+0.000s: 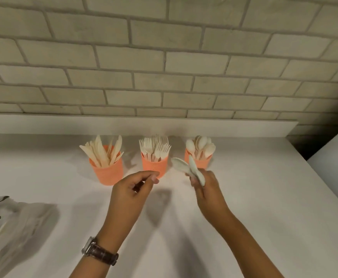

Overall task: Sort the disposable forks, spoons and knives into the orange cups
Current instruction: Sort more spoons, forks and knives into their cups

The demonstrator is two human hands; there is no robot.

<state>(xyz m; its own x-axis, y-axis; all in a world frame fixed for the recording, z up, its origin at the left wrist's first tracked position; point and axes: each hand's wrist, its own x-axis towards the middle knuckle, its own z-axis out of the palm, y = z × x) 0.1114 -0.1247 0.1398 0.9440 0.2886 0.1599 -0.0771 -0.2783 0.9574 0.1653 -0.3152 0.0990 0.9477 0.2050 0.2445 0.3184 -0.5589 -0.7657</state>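
Three orange cups stand in a row near the wall. The left cup (107,173) holds knives, the middle cup (154,165) holds forks, and the right cup (199,162) holds spoons. My right hand (208,189) grips a few pale spoons (190,168) by their handles, bowls up, just in front of the right cup. In front of the middle cup my left hand (132,191) hovers with thumb and fingertips pinched together; I see nothing in it.
The cups stand on a white counter (264,207) against a pale brick wall. At the lower left lies a crumpled plastic wrapper (13,223). The counter's right edge runs diagonally at the far right, with a dark gap behind it.
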